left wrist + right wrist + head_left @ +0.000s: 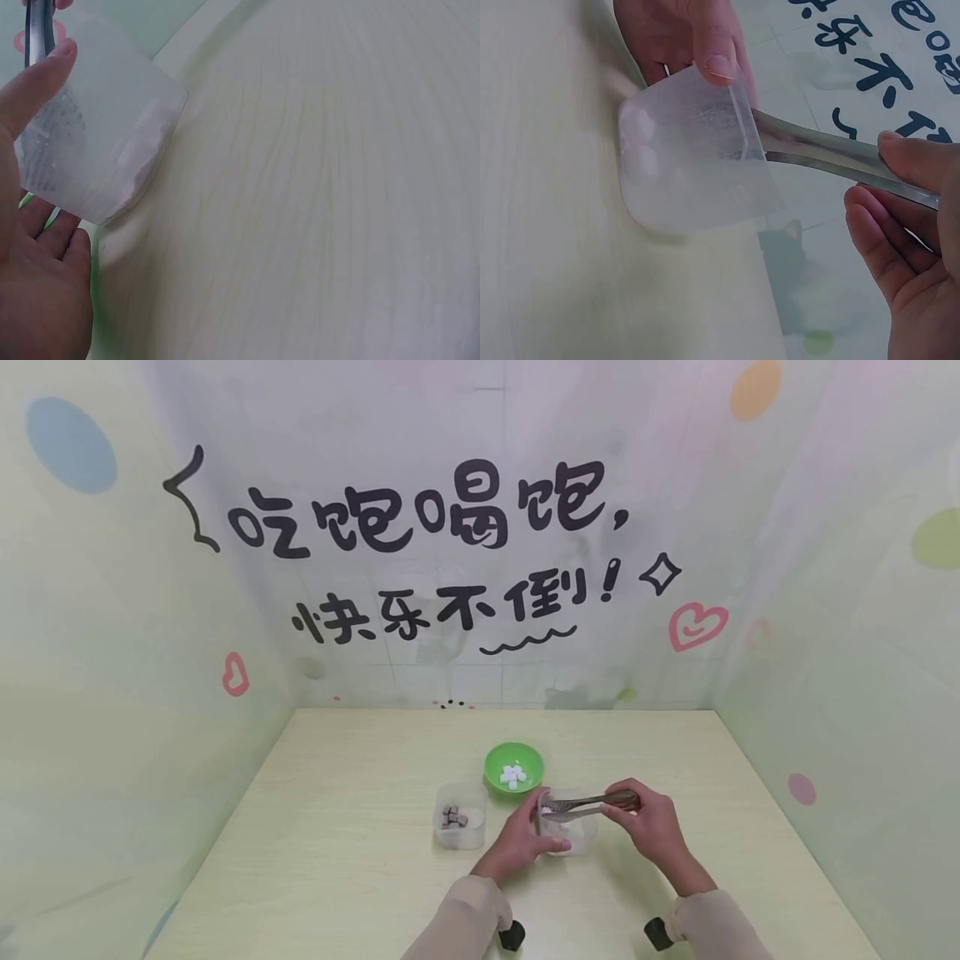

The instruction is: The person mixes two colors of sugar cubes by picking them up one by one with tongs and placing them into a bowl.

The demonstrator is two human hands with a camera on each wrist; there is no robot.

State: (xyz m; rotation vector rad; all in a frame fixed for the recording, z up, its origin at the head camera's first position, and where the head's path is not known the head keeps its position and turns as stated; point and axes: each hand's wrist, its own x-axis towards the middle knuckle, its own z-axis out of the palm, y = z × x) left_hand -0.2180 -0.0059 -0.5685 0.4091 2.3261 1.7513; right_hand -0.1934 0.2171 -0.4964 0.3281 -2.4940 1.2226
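Note:
My left hand [517, 841] holds a clear plastic container [690, 187] at its left side, the thumb over the rim and the other fingers behind the wall. Inside, white pieces [639, 142] gather along the bottom, blurred by the cloudy plastic. Metal tongs [821, 146] are gripped by my right hand [654, 828], thumb on one arm and fingers against the other. The ends of the tongs reach through the container's mouth and show faintly through its wall; whether they pinch a piece I cannot tell.
Just behind the left hand stands a green bowl [492, 774] with several white cubes [513, 775]. To the left is a second clear container [472, 839] holding brown cubes [452, 816]. Printed fabric walls [420, 685] enclose the pale wooden table [337, 827] at back and sides.

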